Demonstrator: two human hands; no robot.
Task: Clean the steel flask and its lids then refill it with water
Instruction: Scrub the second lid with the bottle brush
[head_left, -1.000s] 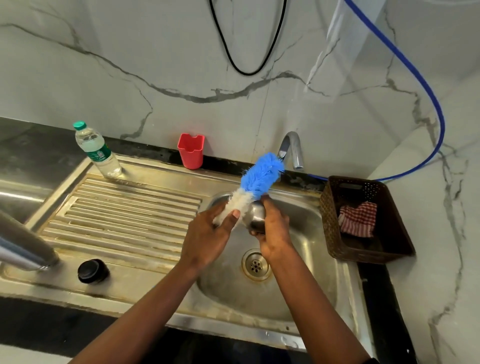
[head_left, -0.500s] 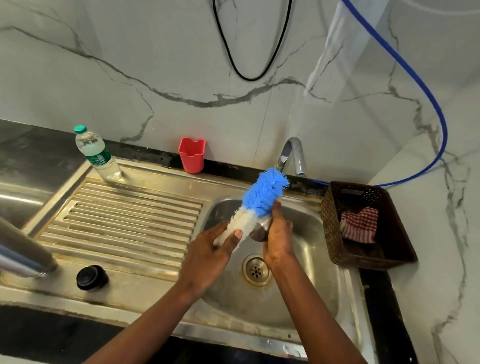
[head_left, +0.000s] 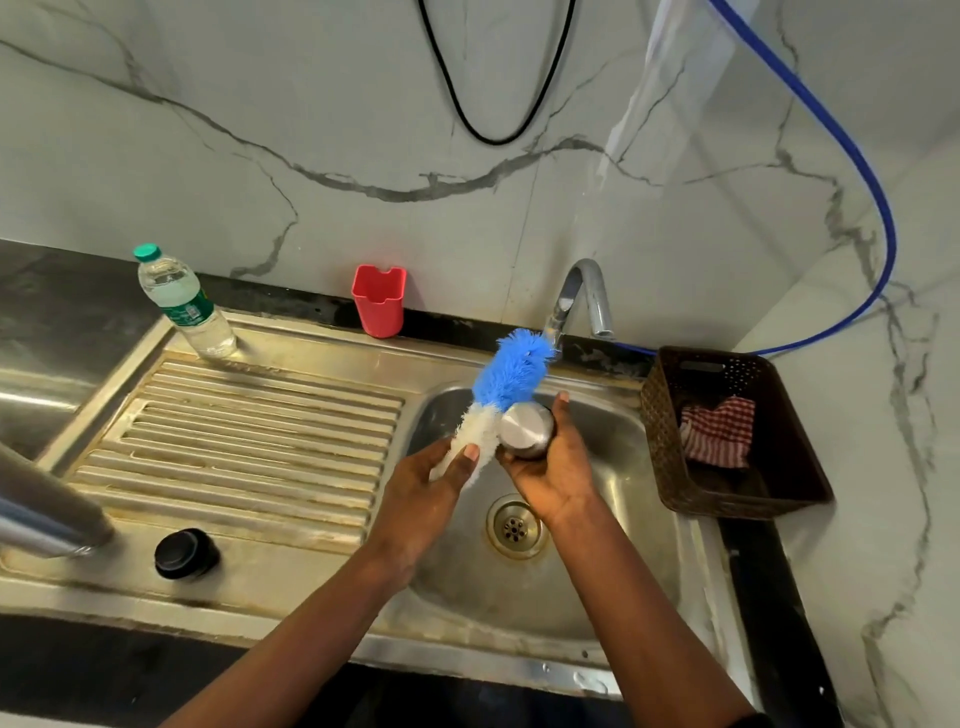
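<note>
Flask lid (head_left: 525, 430), the steel one, sat in your right hand (head_left: 558, 470) over the sink (head_left: 613, 571), with your fingers curled round it. Your left hand (head_left: 421, 499) gripped the brush (head_left: 506, 382) by its white end, and the bristles touched the lid's edge. The blue end pointed up at the tap (head_left: 579, 301). The flask (head_left: 47, 506) lay far to the left by the drainboard (head_left: 249, 431), partly out of view. A black lid (head_left: 186, 553) stood near it. A bottle (head_left: 182, 304), a red cup (head_left: 378, 300) and a basket (head_left: 727, 488) with a cloth (head_left: 719, 431) stood round the sink.
</note>
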